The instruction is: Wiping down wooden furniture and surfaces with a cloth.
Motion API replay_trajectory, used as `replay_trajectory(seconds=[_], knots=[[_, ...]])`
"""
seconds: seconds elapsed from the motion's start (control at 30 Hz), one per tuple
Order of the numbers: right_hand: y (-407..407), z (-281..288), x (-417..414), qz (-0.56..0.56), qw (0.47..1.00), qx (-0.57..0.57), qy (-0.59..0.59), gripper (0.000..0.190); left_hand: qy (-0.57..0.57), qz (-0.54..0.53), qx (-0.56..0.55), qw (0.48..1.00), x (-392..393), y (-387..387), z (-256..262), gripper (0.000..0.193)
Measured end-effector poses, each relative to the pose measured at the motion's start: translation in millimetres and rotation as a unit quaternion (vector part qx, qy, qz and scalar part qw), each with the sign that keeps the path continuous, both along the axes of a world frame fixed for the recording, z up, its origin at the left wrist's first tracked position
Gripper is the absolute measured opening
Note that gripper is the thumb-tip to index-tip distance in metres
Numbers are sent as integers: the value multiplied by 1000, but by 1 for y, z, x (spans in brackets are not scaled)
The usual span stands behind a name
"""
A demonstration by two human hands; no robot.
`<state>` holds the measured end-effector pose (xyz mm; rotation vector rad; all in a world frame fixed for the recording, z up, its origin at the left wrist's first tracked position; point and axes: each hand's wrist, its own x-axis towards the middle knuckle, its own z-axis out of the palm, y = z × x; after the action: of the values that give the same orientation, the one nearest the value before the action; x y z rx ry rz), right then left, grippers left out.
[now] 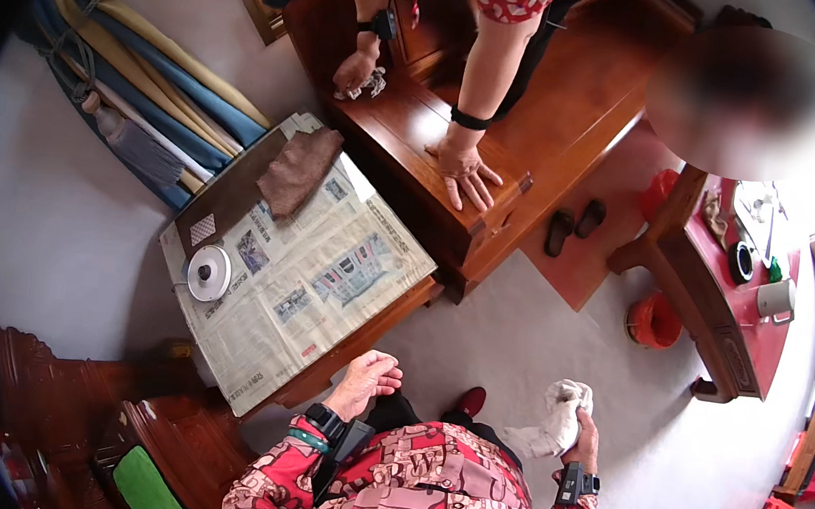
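My right hand [585, 439] grips a crumpled white cloth [555, 426], which hangs down at my right side. My left hand [364, 384] is empty, its fingers loosely bent, beside the near edge of a small table covered with newspaper [315, 274]. On that table lie a brown cloth [299, 170] and a round white kettle base [209, 273]. Beyond it, another person leans over a polished wooden bench [423, 117], one hand [468, 175] flat on its arm and the other holding a crumpled cloth [374, 85].
To the right stands a low wooden table with a red top [735, 292], holding a mug [776, 299] and a roll of tape [740, 262]. Red bins [652, 320] and dark slippers [559, 232] are on the floor. A carved wooden chair [182, 447] is at lower left, tied curtains [148, 82] at upper left.
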<state>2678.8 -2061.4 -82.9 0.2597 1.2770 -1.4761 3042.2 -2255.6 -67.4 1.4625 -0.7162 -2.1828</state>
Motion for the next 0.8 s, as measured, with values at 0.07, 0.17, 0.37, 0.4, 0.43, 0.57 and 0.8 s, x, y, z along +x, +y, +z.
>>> replay_trajectory(seconds=[0.07,0.17,0.37,0.4,0.43,0.57,0.8], knots=[[20,-6,-20,-24,999,26,-6,41,-12,-7,5,1000,-20,7,4,18],[52,-28,-49,-28,999,21,-19,40,-31,-27,8,999,-50,15,8,18],[96,-46,-92,-50,997,8,-51,41,-50,-46,-13,998,-97,28,14,18],[100,-47,-98,-56,997,9,-46,43,-49,-48,-10,998,-103,30,14,18],[104,-47,-105,-54,997,8,-50,43,-48,-50,-8,998,-108,33,14,18],[114,-49,-125,-70,997,-6,-39,43,-67,-57,10,996,-125,37,20,18],[120,-44,-135,-109,994,-10,-25,46,-68,-78,-3,995,-152,17,11,20]])
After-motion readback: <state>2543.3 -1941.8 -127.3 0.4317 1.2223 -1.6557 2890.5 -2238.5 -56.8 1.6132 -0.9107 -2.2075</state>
